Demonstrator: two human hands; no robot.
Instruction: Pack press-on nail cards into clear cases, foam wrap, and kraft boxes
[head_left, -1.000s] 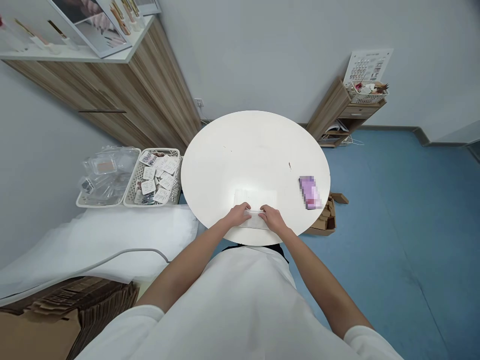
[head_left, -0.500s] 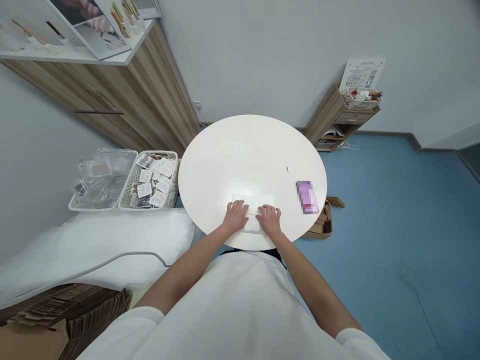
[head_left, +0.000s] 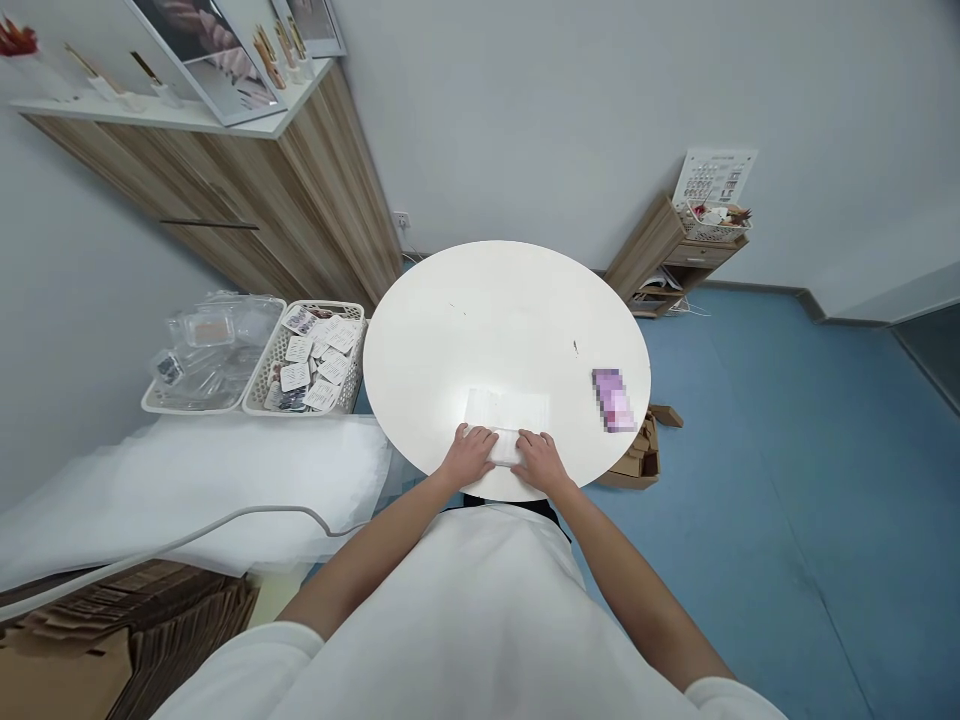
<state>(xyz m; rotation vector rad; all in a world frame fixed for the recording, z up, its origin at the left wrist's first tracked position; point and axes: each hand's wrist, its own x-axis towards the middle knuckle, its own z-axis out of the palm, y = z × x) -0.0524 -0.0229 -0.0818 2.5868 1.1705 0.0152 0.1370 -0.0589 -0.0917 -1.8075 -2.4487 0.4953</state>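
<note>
A thin white sheet (head_left: 510, 408) lies on the round white table (head_left: 495, 310) close to my body. Its near part is folded into a narrow white bundle (head_left: 505, 446). My left hand (head_left: 471, 455) grips the left end of that bundle, fingers curled over its far edge. At the right end my right hand (head_left: 538, 460) grips it in the same way. Whether anything is wrapped inside the bundle is hidden.
A pixelated purple object (head_left: 615, 400) lies on the table's right side. Left stand a basket of cards (head_left: 352, 385) and a basket of clear plastic packs (head_left: 217, 355). White sheeting (head_left: 195, 480) covers the surface below them. A cardboard box (head_left: 637, 465) sits on the floor.
Both hands have drawn slightly nearer to my body, and more of the flat sheet shows beyond them. The whole view has shifted a little.
</note>
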